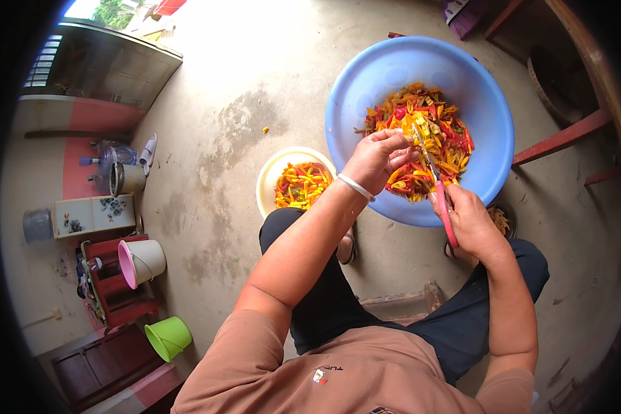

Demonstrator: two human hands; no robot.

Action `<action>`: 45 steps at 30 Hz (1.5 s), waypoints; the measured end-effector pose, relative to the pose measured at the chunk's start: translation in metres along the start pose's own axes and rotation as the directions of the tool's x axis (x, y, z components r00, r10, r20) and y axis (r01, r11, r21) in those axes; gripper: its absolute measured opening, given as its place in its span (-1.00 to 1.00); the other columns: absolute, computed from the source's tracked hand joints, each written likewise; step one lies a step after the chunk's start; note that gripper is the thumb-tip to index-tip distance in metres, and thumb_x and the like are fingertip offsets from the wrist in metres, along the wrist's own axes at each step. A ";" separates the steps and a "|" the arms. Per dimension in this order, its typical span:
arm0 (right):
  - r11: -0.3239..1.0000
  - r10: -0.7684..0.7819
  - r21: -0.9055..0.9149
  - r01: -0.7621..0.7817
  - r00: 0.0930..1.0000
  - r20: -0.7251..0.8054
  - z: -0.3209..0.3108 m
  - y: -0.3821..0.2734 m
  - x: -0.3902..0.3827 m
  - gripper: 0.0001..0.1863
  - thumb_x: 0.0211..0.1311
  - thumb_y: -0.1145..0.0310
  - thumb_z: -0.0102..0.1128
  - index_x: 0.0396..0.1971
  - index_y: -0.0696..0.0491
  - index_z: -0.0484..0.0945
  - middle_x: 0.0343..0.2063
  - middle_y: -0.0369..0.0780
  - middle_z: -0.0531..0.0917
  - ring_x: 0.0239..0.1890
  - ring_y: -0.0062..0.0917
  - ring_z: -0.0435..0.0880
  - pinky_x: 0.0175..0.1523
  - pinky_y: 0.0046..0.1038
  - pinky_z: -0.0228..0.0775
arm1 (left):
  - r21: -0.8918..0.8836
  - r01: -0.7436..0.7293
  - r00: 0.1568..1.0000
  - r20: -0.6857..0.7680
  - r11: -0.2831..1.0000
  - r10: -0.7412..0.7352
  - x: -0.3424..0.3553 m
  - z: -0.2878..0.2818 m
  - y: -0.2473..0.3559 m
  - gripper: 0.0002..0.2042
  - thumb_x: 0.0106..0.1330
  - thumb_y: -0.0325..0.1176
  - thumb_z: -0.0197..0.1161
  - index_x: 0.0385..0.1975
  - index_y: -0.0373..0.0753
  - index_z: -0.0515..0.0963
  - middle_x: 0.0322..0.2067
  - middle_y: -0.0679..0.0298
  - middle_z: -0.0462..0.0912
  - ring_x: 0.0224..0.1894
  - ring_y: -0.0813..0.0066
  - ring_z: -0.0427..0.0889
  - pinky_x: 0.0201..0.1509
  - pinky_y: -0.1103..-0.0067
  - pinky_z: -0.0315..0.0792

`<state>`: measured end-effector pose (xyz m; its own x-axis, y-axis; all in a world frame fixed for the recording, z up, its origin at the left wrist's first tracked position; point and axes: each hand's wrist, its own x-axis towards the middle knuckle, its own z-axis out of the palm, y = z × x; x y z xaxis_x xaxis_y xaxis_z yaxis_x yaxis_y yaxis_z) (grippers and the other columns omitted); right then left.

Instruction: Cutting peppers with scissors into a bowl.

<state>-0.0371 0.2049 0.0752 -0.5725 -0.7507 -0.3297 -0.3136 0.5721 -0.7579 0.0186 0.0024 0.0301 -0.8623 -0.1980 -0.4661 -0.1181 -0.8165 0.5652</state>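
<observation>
My left hand [386, 155] pinches a yellow pepper piece [410, 125] over a large blue basin [359, 72], which holds a heap of cut red, orange and yellow peppers [444, 121]. My right hand [466, 221] grips pink-handled scissors [443, 203], their blades angled up to the piece in my left hand. Left of the basin, a cream bowl [265, 177] holds mostly yellow and orange peppers [300, 183]. A dark container [504, 224] with pale scraps is partly hidden behind my right forearm.
Along the left wall are a white-and-pink bucket [148, 262], a green bucket [169, 338], a red rack [110, 303], slippers [147, 155] and water jugs [110, 159]. At right are wooden furniture legs [559, 141] and a purple broom [462, 17]. My legs straddle the floor below the bowls.
</observation>
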 end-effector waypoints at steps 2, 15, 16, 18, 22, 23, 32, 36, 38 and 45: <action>0.993 0.046 0.110 -0.053 0.997 0.060 -0.002 -0.001 0.000 -0.67 0.27 0.21 0.08 -0.34 0.24 0.45 -0.46 0.09 0.57 -0.34 -0.01 0.55 -0.24 -0.18 0.37 | -0.021 0.010 1.000 0.021 1.000 -0.010 0.002 -0.005 0.000 -0.87 0.23 -0.52 0.19 -0.27 -0.36 0.43 -0.29 0.19 0.59 -0.26 0.44 0.64 -0.07 0.60 0.59; 0.979 0.122 0.168 -0.116 0.992 -0.025 -0.009 -0.006 0.005 -0.68 0.29 0.25 0.11 -0.34 0.26 0.42 -0.53 -0.04 0.53 -0.48 -0.41 0.44 -0.27 -0.37 0.35 | -0.031 0.054 0.998 -0.009 0.998 -0.054 0.006 -0.009 0.002 -0.85 0.26 -0.56 0.13 -0.20 -0.40 0.42 -0.27 0.16 0.59 -0.23 0.40 0.65 -0.07 0.62 0.61; 0.980 0.116 0.165 -0.111 0.993 -0.022 -0.010 -0.006 0.004 -0.68 0.29 0.25 0.11 -0.34 0.26 0.42 -0.53 -0.04 0.53 -0.48 -0.41 0.44 -0.27 -0.37 0.35 | -0.033 0.048 0.999 -0.011 0.998 -0.048 0.006 -0.008 0.002 -0.85 0.26 -0.56 0.13 -0.20 -0.40 0.42 -0.27 0.16 0.59 -0.23 0.40 0.65 -0.07 0.62 0.61; 0.995 0.098 0.025 -0.098 0.995 0.002 -0.012 -0.004 0.000 -0.60 0.26 0.12 0.11 -0.28 0.24 0.44 -0.43 0.10 0.58 -0.34 -0.01 0.55 -0.21 -0.24 0.37 | -0.047 0.012 1.000 -0.009 0.999 -0.013 0.006 -0.006 0.001 -0.86 0.26 -0.55 0.14 -0.21 -0.39 0.42 -0.27 0.18 0.59 -0.24 0.42 0.66 -0.09 0.62 0.61; 0.999 0.030 -0.033 -0.030 1.000 -0.004 -0.006 -0.001 0.001 -0.56 0.27 0.09 0.07 -0.32 0.26 0.41 -0.39 0.14 0.57 -0.24 0.03 0.55 -0.17 -0.17 0.37 | -0.016 0.031 0.999 0.034 0.999 -0.031 0.000 0.001 0.000 -0.82 0.24 -0.53 0.20 -0.19 -0.36 0.44 -0.27 0.21 0.60 -0.29 0.45 0.66 -0.11 0.63 0.61; 0.999 0.038 -0.032 -0.038 0.999 -0.006 -0.007 -0.002 0.001 -0.56 0.27 0.09 0.07 -0.32 0.26 0.41 -0.39 0.14 0.57 -0.24 0.03 0.55 -0.17 -0.17 0.37 | -0.004 0.035 0.999 0.032 0.999 -0.035 -0.001 0.002 -0.001 -0.81 0.24 -0.52 0.21 -0.18 -0.36 0.45 -0.25 0.22 0.61 -0.27 0.48 0.65 -0.09 0.63 0.60; 0.993 0.077 -0.092 -0.079 0.997 -0.022 -0.001 -0.002 0.004 -0.62 0.24 0.13 0.08 -0.39 0.23 0.44 -0.45 0.12 0.57 -0.31 0.05 0.55 -0.23 -0.13 0.38 | 0.029 0.038 0.999 0.003 0.999 -0.038 0.004 -0.002 0.000 -0.81 0.23 -0.50 0.22 -0.20 -0.40 0.47 -0.27 0.16 0.62 -0.26 0.43 0.66 -0.13 0.65 0.61; 0.992 0.028 -0.125 -0.034 0.998 -0.055 -0.001 0.002 0.003 -0.66 0.24 0.19 0.13 -0.35 0.23 0.47 -0.49 0.06 0.57 -0.43 -0.10 0.55 -0.29 -0.24 0.36 | 0.042 0.054 0.998 0.010 0.998 -0.055 0.008 -0.005 -0.002 -0.82 0.25 -0.50 0.18 -0.19 -0.42 0.46 -0.26 0.15 0.61 -0.25 0.40 0.66 -0.11 0.64 0.61; 0.993 0.044 -0.106 -0.049 0.998 -0.054 -0.002 0.001 0.003 -0.65 0.24 0.15 0.09 -0.42 0.21 0.45 -0.49 0.11 0.57 -0.37 0.04 0.55 -0.28 -0.13 0.38 | 0.035 0.063 0.997 0.034 0.997 -0.064 0.011 -0.007 -0.004 -0.82 0.26 -0.50 0.17 -0.19 -0.43 0.46 -0.26 0.14 0.61 -0.24 0.40 0.66 -0.11 0.63 0.61; 0.992 0.024 -0.120 -0.027 0.999 -0.028 -0.005 -0.001 0.008 -0.59 0.23 0.08 0.10 -0.44 0.21 0.48 -0.48 0.09 0.57 -0.37 0.04 0.54 -0.28 -0.15 0.37 | 0.247 0.058 0.996 -0.082 0.967 -0.039 0.004 -0.005 0.000 -0.83 0.26 -0.49 0.19 -0.21 -0.43 0.48 -0.33 0.21 0.58 -0.27 0.42 0.65 -0.13 0.57 0.62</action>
<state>-0.0453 0.1998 0.0757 -0.6007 -0.7273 -0.3318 -0.3863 0.6275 -0.6760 0.0179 -0.0011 0.0250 -0.8135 -0.2099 -0.5423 -0.2864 -0.6670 0.6878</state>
